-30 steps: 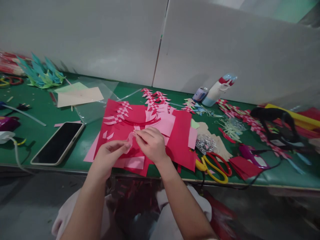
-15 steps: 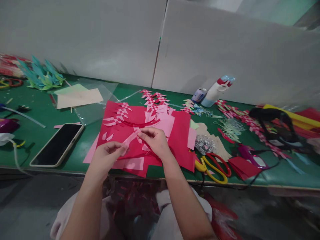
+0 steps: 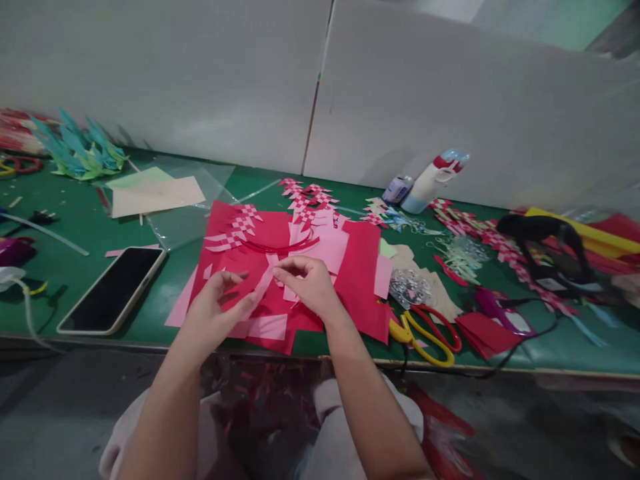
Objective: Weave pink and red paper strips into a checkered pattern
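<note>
Red sheets (image 3: 361, 283) reach about to the front edge of green table (image 3: 75, 207), w/ pink paper (image 3: 181, 305) poking out at L. Bare tabletop btwn that & phone (image 3: 114, 291); tighter on R, scissors (image 3: 399, 332) just beside sheets. Wall (image 3: 175, 80) shuts off the back. Pink strip (image 3: 263, 280) slants over red sheets, btwn hands. R hand (image 3: 313, 283): thumb & index pinching strip's upper end. L hand (image 3: 215, 307): thumb & fingers spread apart, thumb by lower end, can't tell if touching.

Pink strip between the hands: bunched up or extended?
Extended: the pink strip runs long and narrow from the right hand toward the left hand.
</note>
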Available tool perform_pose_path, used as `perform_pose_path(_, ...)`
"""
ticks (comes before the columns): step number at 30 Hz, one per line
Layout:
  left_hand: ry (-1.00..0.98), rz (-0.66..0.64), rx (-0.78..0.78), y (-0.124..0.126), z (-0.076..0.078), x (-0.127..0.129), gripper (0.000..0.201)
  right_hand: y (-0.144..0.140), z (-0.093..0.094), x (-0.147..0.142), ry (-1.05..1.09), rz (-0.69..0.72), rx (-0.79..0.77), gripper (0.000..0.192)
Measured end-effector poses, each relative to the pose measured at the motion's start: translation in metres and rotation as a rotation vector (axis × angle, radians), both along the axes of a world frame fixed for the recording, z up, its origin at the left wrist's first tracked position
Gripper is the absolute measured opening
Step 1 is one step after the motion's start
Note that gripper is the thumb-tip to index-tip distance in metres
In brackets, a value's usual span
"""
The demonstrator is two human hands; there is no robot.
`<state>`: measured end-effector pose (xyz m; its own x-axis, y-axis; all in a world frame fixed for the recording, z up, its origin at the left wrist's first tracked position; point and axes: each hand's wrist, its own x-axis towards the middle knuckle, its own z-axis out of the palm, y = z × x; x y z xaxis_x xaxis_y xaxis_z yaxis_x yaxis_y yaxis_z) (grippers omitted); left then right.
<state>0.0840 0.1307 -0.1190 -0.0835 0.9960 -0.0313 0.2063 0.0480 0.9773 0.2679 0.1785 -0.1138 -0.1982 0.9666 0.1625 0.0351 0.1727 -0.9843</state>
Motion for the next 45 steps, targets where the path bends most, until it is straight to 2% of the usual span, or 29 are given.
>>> perform_pose_path(3,-0.052,-0.022,0.017,0.0001,0.0030,0.0073,0.057,-0.0045,0.0026,-0.0026,-0.041,0.064,0.021,0.013)
perform_pose_path(6,-0.033,-0.069,-0.050,-0.0010,0.0048,0.0115,0.048,-0.0069,0.0034,-0.0059,-0.035,0.135,0.003,0.012)
perform_pose_path(8,-0.010,-0.053,-0.056,-0.0020,0.0036,0.0111,0.042,-0.0069,0.0030,-0.0075,-0.023,0.166,-0.015,0.012)
perform_pose_path(14,-0.083,0.022,-0.091,-0.0033,0.0032,0.0081,0.040,-0.0048,0.0016,-0.0077,-0.002,0.121,-0.017,0.014)
perform_pose_path(20,-0.161,0.089,-0.109,-0.0029,0.0058,0.0113,0.038,-0.0063,0.0022,-0.0067,-0.036,0.152,-0.029,0.015)
perform_pose_path(27,-0.183,0.084,-0.132,-0.0026,0.0067,0.0113,0.040,-0.0073,0.0028,-0.0057,-0.073,0.173,0.012,0.015)
perform_pose_path(33,-0.179,0.116,-0.062,-0.0031,0.0082,0.0117,0.033,-0.0070,0.0026,-0.0043,-0.099,0.195,-0.001,0.016)
perform_pose_path(45,-0.205,0.154,-0.107,-0.0006,0.0023,0.0095,0.035,-0.0049,0.0053,-0.0058,-0.069,0.188,-0.024,0.014)
